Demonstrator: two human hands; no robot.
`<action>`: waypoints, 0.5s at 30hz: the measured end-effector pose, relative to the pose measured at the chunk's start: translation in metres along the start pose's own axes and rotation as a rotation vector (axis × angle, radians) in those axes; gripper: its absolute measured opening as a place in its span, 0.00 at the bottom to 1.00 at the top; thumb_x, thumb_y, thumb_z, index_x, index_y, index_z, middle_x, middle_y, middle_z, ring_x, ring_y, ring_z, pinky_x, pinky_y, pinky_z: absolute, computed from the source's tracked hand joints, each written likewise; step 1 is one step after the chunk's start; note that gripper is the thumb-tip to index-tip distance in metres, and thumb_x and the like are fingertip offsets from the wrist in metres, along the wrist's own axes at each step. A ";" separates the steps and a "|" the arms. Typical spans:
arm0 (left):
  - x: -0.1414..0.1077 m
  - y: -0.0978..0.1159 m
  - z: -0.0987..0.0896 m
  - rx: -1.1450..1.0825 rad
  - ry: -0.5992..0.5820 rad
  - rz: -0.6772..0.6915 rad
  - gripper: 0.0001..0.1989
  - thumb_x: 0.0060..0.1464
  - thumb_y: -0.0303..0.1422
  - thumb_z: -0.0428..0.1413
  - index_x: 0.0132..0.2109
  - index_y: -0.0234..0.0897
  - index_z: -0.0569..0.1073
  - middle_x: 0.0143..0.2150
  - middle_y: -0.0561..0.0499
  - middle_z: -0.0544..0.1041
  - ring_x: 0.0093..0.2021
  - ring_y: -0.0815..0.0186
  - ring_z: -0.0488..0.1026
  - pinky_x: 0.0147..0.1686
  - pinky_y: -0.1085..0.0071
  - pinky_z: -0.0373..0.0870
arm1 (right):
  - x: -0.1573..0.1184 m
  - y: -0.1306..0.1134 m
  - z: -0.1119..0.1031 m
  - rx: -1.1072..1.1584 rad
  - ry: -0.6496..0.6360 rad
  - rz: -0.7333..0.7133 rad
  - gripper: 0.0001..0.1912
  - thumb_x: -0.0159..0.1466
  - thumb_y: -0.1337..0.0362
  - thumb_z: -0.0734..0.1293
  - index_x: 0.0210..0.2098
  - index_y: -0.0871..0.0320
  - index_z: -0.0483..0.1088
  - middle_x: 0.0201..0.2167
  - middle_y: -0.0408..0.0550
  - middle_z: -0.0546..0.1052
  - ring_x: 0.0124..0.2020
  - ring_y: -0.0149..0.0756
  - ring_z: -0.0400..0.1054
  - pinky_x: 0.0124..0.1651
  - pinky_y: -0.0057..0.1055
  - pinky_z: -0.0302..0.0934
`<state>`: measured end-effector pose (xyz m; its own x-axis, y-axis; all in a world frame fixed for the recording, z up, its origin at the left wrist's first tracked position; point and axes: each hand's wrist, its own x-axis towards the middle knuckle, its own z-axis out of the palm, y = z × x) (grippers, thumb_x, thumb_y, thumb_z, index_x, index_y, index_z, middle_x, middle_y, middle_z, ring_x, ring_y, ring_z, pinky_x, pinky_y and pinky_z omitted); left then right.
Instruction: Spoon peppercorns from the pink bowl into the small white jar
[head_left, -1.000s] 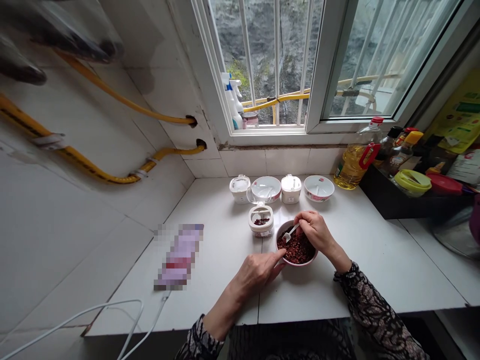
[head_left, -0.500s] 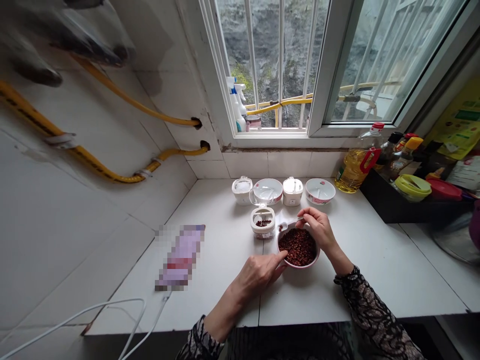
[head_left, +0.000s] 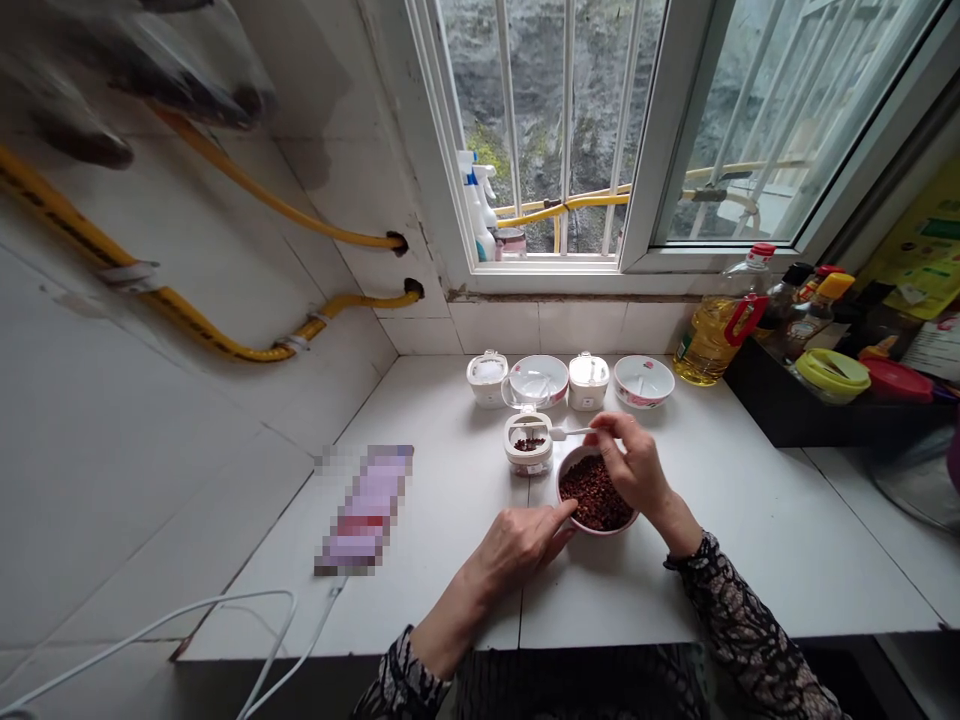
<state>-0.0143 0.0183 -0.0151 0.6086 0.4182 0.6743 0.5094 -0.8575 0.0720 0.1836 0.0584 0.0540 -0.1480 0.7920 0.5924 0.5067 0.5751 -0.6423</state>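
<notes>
A bowl (head_left: 598, 490) full of small dark red-brown pieces stands on the white counter. My left hand (head_left: 523, 545) grips its left rim, with the index finger over the edge. My right hand (head_left: 634, 462) is closed on the handle of a small white spoon (head_left: 568, 433) above the bowl's far edge. The spoon's head points left, at the right side of an open clear-and-white container (head_left: 529, 460) with some of the same dark pieces inside. Whether the spoon carries anything is too small to tell.
Behind stand a white container (head_left: 487, 380), a bowl (head_left: 538, 380), another white container (head_left: 588, 382) and a second bowl (head_left: 644, 382). An oil bottle (head_left: 709, 335) and a black rack (head_left: 757, 400) of bottles are at right. A blurred phone-like object (head_left: 365, 510) with a white cable lies left.
My right hand has turned and lifted the spoon, whose head has moved from the bowl's far left rim up to the open container. My left hand stays on the bowl.
</notes>
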 end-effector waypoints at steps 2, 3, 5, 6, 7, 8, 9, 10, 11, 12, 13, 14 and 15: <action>0.000 0.000 0.000 -0.017 -0.003 -0.004 0.12 0.70 0.32 0.44 0.54 0.29 0.66 0.28 0.51 0.77 0.24 0.70 0.75 0.22 0.76 0.70 | 0.000 0.004 -0.010 -0.025 0.047 0.037 0.07 0.66 0.67 0.58 0.37 0.55 0.67 0.25 0.45 0.75 0.34 0.41 0.69 0.42 0.38 0.63; 0.000 0.000 0.000 -0.025 -0.004 -0.006 0.12 0.70 0.32 0.45 0.54 0.29 0.66 0.29 0.51 0.77 0.24 0.70 0.75 0.23 0.76 0.70 | 0.000 0.006 -0.014 -0.049 0.046 0.028 0.08 0.65 0.68 0.57 0.35 0.55 0.67 0.25 0.45 0.74 0.33 0.41 0.68 0.42 0.38 0.62; 0.000 -0.001 0.000 -0.035 -0.001 -0.004 0.12 0.69 0.31 0.46 0.54 0.28 0.66 0.29 0.52 0.77 0.24 0.70 0.74 0.22 0.76 0.69 | 0.000 0.009 -0.017 -0.102 -0.012 -0.016 0.08 0.63 0.69 0.57 0.31 0.55 0.67 0.26 0.46 0.74 0.33 0.41 0.67 0.44 0.38 0.61; 0.000 -0.001 -0.001 -0.039 0.002 -0.001 0.12 0.69 0.31 0.46 0.55 0.28 0.66 0.29 0.52 0.76 0.24 0.70 0.74 0.22 0.76 0.69 | 0.000 0.010 -0.017 -0.125 -0.063 -0.035 0.08 0.62 0.69 0.57 0.30 0.55 0.66 0.26 0.47 0.75 0.33 0.41 0.66 0.44 0.39 0.60; 0.000 -0.001 -0.001 -0.043 0.005 0.001 0.13 0.69 0.31 0.46 0.55 0.28 0.66 0.28 0.52 0.76 0.24 0.70 0.74 0.22 0.76 0.69 | -0.001 0.010 -0.015 -0.144 -0.120 -0.040 0.09 0.61 0.70 0.57 0.29 0.55 0.66 0.26 0.47 0.75 0.32 0.41 0.66 0.45 0.39 0.60; 0.000 -0.001 -0.002 -0.044 0.004 0.002 0.13 0.69 0.31 0.46 0.55 0.29 0.66 0.28 0.52 0.76 0.24 0.70 0.73 0.22 0.76 0.68 | -0.002 0.011 -0.012 -0.159 -0.172 -0.031 0.09 0.61 0.70 0.57 0.28 0.55 0.66 0.26 0.46 0.75 0.32 0.40 0.65 0.45 0.39 0.60; 0.000 0.000 -0.002 -0.042 -0.001 0.003 0.12 0.69 0.30 0.46 0.55 0.29 0.66 0.28 0.53 0.75 0.23 0.70 0.73 0.22 0.76 0.67 | -0.002 0.011 -0.009 -0.170 -0.211 -0.009 0.09 0.61 0.71 0.57 0.28 0.55 0.66 0.26 0.46 0.75 0.31 0.40 0.65 0.45 0.39 0.60; -0.001 0.000 -0.003 -0.034 -0.008 0.005 0.12 0.69 0.30 0.46 0.55 0.30 0.67 0.27 0.54 0.74 0.23 0.71 0.72 0.22 0.77 0.66 | -0.003 0.012 -0.006 -0.175 -0.235 0.020 0.09 0.61 0.71 0.57 0.28 0.54 0.66 0.26 0.46 0.75 0.32 0.40 0.65 0.45 0.38 0.59; -0.001 0.000 -0.004 -0.022 -0.019 0.007 0.12 0.69 0.30 0.46 0.55 0.31 0.67 0.25 0.54 0.73 0.22 0.71 0.71 0.22 0.77 0.65 | -0.004 0.013 -0.004 -0.175 -0.247 0.052 0.09 0.61 0.71 0.57 0.28 0.54 0.66 0.27 0.46 0.76 0.33 0.40 0.66 0.45 0.37 0.59; -0.001 0.001 -0.005 -0.007 -0.032 0.012 0.12 0.69 0.29 0.45 0.54 0.32 0.68 0.24 0.55 0.72 0.21 0.72 0.69 0.21 0.77 0.63 | -0.005 0.014 -0.003 -0.169 -0.251 0.082 0.10 0.61 0.72 0.57 0.29 0.54 0.66 0.27 0.46 0.76 0.33 0.40 0.66 0.45 0.37 0.59; -0.001 0.001 -0.005 0.005 -0.046 0.016 0.12 0.69 0.28 0.45 0.54 0.33 0.69 0.23 0.56 0.70 0.20 0.72 0.68 0.20 0.78 0.62 | -0.005 0.016 -0.002 -0.157 -0.253 0.108 0.10 0.61 0.72 0.57 0.29 0.54 0.66 0.27 0.45 0.76 0.34 0.39 0.66 0.45 0.36 0.59; -0.001 0.002 -0.006 0.012 -0.060 0.021 0.12 0.69 0.28 0.45 0.54 0.33 0.70 0.23 0.56 0.70 0.19 0.72 0.66 0.19 0.78 0.61 | -0.005 0.017 -0.002 -0.142 -0.255 0.129 0.10 0.61 0.72 0.57 0.29 0.54 0.66 0.26 0.44 0.75 0.34 0.39 0.66 0.45 0.36 0.59; -0.001 0.002 -0.006 0.011 -0.070 0.022 0.12 0.68 0.27 0.45 0.53 0.33 0.70 0.23 0.56 0.70 0.19 0.73 0.66 0.19 0.78 0.60 | -0.005 0.018 -0.002 -0.125 -0.258 0.147 0.10 0.61 0.72 0.57 0.29 0.54 0.66 0.24 0.43 0.75 0.33 0.39 0.67 0.46 0.36 0.58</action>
<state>-0.0174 0.0142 -0.0111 0.6608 0.4196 0.6223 0.5019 -0.8635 0.0492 0.1955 0.0640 0.0404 -0.2681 0.8996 0.3447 0.6367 0.4340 -0.6374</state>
